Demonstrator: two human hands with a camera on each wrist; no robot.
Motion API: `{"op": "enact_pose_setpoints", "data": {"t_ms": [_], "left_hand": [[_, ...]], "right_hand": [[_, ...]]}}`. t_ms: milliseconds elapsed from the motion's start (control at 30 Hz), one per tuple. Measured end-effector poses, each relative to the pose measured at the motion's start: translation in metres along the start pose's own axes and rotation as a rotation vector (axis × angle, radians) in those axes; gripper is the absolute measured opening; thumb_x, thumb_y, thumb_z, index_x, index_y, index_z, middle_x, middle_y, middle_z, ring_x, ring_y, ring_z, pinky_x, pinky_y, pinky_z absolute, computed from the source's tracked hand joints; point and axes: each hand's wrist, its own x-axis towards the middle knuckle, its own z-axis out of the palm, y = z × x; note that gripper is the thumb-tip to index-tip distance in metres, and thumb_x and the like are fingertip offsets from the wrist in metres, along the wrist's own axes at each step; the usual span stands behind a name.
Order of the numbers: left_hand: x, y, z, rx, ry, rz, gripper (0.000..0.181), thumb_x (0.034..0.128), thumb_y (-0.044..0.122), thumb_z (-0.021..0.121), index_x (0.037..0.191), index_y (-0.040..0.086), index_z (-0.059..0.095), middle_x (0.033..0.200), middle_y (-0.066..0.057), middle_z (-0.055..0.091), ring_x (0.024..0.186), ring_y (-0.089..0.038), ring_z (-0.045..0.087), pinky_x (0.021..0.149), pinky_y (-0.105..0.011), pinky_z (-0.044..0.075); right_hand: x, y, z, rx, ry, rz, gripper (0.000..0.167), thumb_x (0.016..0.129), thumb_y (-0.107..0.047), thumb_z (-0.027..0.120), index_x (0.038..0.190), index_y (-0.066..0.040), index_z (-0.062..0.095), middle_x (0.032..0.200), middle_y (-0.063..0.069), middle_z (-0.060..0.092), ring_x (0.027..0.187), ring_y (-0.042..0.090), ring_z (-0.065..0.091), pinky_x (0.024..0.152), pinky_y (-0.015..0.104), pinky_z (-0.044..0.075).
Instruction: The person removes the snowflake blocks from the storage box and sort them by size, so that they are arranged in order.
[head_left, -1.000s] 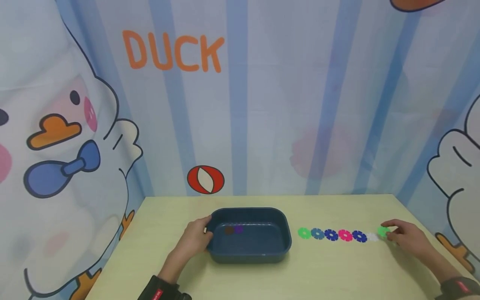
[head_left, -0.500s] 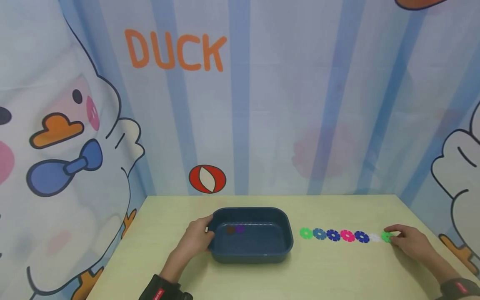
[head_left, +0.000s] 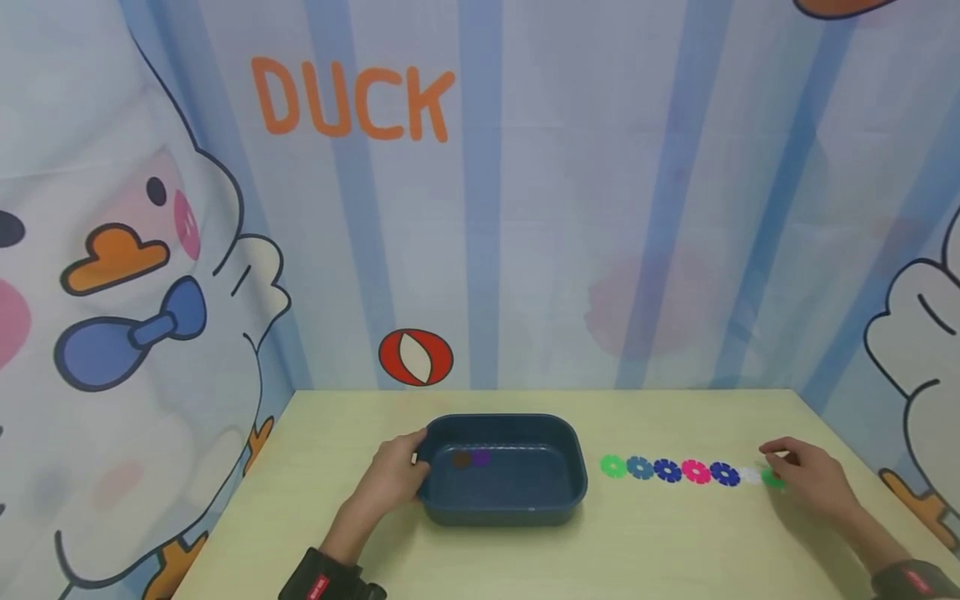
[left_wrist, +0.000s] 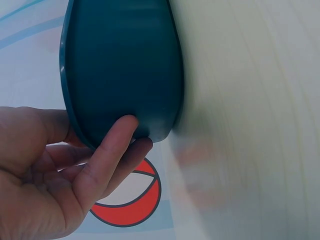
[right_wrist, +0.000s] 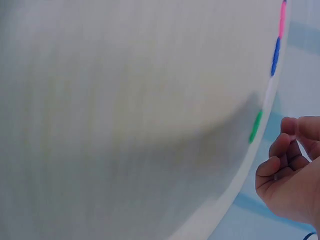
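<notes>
A dark blue tray (head_left: 501, 517) stands on the table, and my left hand (head_left: 390, 475) grips its left end; in the left wrist view the fingers (left_wrist: 112, 150) curl round the wall of the tray (left_wrist: 125, 65). To the right, notched discs lie in a row: green (head_left: 613, 467), light blue (head_left: 640, 467), dark blue, pink (head_left: 696, 472), dark blue, white (head_left: 750, 476) and green (head_left: 772, 477). My right hand (head_left: 813, 483) hovers over that last green disc and partly covers it. In the right wrist view this hand (right_wrist: 290, 175) has loosely bent fingers, clear of the green disc (right_wrist: 255, 127), with nothing visible in them.
Inside the tray, near its left end, lie a brown disc (head_left: 462, 459) and a purple disc (head_left: 482, 457). A striped cloth (head_left: 555, 208) with duck drawings hangs behind the pale yellow table (head_left: 360, 417) and at both sides.
My right hand has let go of the green disc at the right end of the row and lifted slightly. That disc shifted slightly right earlier. The left hand keeps its grip.
</notes>
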Motion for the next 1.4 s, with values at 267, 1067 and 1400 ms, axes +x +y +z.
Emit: {"op": "enact_pose_setpoints", "data": {"t_ms": [267,1067,1400], "left_hand": [[0.000,-0.001,-0.003,0.011,0.003,-0.010,0.059,0.0964,-0.007,0.058,0.154,-0.011,0.045,0.150,-0.034,0.054,0.060,-0.016,0.068,0.049,-0.029,0.058],[-0.001,0.002,-0.002,-0.006,0.003,0.027,0.060,0.0950,-0.008,0.057,0.153,-0.012,0.045,0.148,-0.035,0.055,0.051,-0.013,0.065,0.046,-0.029,0.057],[-0.001,0.003,-0.002,-0.021,-0.003,0.010,0.060,0.0954,-0.008,0.057,0.154,-0.012,0.045,0.148,-0.035,0.055,0.054,-0.015,0.067,0.048,-0.031,0.059]], "right_hand": [[0.007,-0.057,0.023,0.128,0.014,-0.141,0.034,0.111,-0.020,0.056,0.129,0.006,0.067,0.095,0.014,0.074,0.080,0.019,0.068,0.059,0.028,0.049],[0.030,-0.168,0.078,0.379,-0.197,-0.421,0.026,0.110,-0.016,0.057,0.128,-0.002,0.068,0.087,0.012,0.068,0.076,0.018,0.063,0.064,0.030,0.051],[0.034,-0.201,0.096,0.329,-0.218,-0.445,0.023,0.106,-0.020,0.065,0.122,-0.005,0.072,0.082,0.008,0.070,0.077,0.019,0.066,0.068,0.028,0.052]]}}
